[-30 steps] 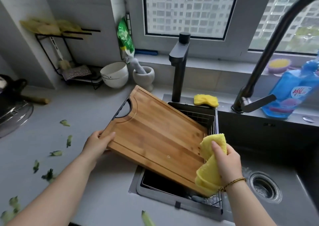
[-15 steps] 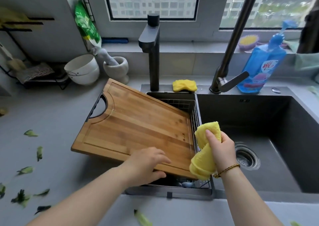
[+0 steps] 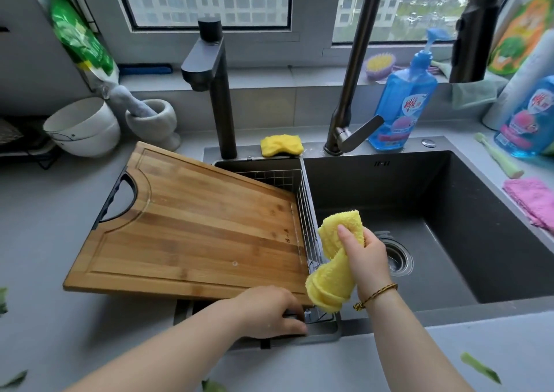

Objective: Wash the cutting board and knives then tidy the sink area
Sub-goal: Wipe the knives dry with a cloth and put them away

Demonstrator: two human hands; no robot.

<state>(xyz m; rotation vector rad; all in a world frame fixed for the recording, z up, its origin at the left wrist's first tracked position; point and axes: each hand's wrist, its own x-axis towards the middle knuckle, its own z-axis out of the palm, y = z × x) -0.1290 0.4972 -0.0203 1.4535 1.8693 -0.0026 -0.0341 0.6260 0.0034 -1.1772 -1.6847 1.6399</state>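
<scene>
The head camera is the only view. It looks down on a grey counter (image 3: 60,211) and a dark sink (image 3: 389,188). The cutting board (image 3: 192,229) lies at a slant. Its handle end is out over the counter on the left and its right end covers most of the wire basket (image 3: 305,211) set in the sink's left compartment. The left hand (image 3: 269,310) is at the board's near right corner, fingers curled down into the gap under the edge. I cannot tell whether they grip the board's underside or something in the basket. The right hand (image 3: 365,253) is closed round a bunched yellow cloth (image 3: 335,259), held just right of the board and above the sink floor near the drain (image 3: 395,256). The washing looks barely begun. No water shows from the tap (image 3: 353,92), there are no suds anywhere, and the soap bottle (image 3: 401,98) stands on the ledge behind the sink, well away from both hands. No knives can be seen, so they are probably still to be found and washed. For the tidying, leaf scraps (image 3: 479,367) lie on the counter, a yellow sponge (image 3: 280,145) sits behind the basket and a pink cloth (image 3: 533,199) lies at the right rim. The board is striped brown wood with a groove round the edge and a dark handle cut into the left end. Its top looks dry and mostly clean, apart from one small pale spot near the front.
</scene>
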